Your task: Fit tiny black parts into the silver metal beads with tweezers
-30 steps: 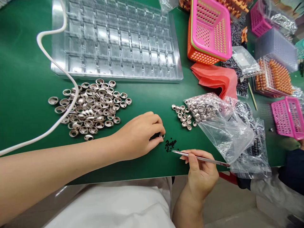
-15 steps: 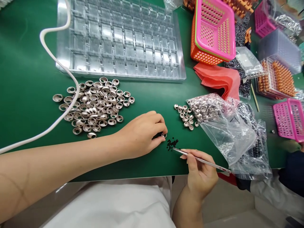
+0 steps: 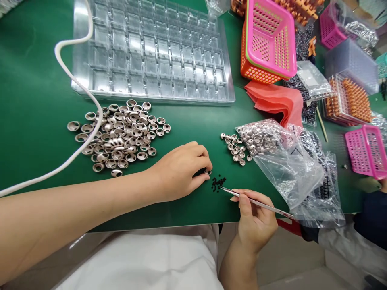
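Note:
Between the thumb and fingers of my left hand (image 3: 184,171) is a small silver metal ring-shaped part (image 3: 208,172), held just above or on the green table. My right hand (image 3: 256,217) grips a pair of tweezers (image 3: 263,206), whose tips reach the edge of a little pile of tiny black pieces (image 3: 217,183). Whether the tips pinch a piece is too small to tell. Left of my left hand lies a large heap of hollow silver metal parts (image 3: 121,135). Beyond my right hand is a smaller group of similar parts (image 3: 236,148), beside a clear plastic bag (image 3: 293,177) holding more.
A clear slotted tray (image 3: 154,52) lies at the back, with a white cable (image 3: 71,76) crossing its left side. Stacked pink and orange baskets (image 3: 269,40) stand beside a red cloth (image 3: 278,98). Orange parts (image 3: 356,98) and another pink basket (image 3: 364,151) are farther right, near another person's sleeve (image 3: 370,219).
The view has shifted slightly. My hands keep nearly the same pose; the tweezer tips have moved very slightly at the edge of the black pieces.

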A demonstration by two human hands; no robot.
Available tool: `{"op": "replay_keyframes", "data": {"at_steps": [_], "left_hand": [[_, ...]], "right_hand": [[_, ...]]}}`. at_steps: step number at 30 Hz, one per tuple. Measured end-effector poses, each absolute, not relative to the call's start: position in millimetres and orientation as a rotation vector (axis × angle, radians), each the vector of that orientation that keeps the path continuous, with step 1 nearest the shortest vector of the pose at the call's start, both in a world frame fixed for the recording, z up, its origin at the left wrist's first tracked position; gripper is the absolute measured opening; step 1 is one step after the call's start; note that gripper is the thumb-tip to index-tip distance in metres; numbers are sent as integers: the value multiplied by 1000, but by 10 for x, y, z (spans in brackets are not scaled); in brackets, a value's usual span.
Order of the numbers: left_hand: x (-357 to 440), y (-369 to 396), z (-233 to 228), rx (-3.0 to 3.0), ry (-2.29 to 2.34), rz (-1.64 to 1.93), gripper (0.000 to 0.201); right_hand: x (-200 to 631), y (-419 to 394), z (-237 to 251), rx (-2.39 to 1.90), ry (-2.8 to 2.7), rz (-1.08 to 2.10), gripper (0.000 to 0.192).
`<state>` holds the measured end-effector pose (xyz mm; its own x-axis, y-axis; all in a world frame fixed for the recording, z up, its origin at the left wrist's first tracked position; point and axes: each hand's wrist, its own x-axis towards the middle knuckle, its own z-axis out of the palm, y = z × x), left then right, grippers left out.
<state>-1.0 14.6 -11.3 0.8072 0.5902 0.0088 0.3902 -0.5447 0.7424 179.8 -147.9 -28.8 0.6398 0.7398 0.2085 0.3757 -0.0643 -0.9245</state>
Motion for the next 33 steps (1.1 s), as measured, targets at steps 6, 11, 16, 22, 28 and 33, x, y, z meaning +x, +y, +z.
{"op": "replay_keyframes", "data": {"at_steps": [6,11,16,22,28,33], "left_hand": [[-4,146,-123,2214,717,338,7],[-3,147,-136,2214,717,341,6],[-14,149,-128,2215,713,347,6],[-9,153,-116,2218,712,334,7],[-13,149,-117,2222,713,340,7],[-14,154,-120,2221,717,332,7]], "right_hand": [[1800,-1468,-280,-1671,-926,401,11],[1787,-1470,-289,-1693,-928,381,10],[1794,-1509,-319,-1692,-983,391,12],[1806,-1507,-316,-1618,-1006,426,14],[1802,-1484,-308,-1600,-1004,406,15],[1811,-1491,-312,-1592,-1025,421,17]]}}
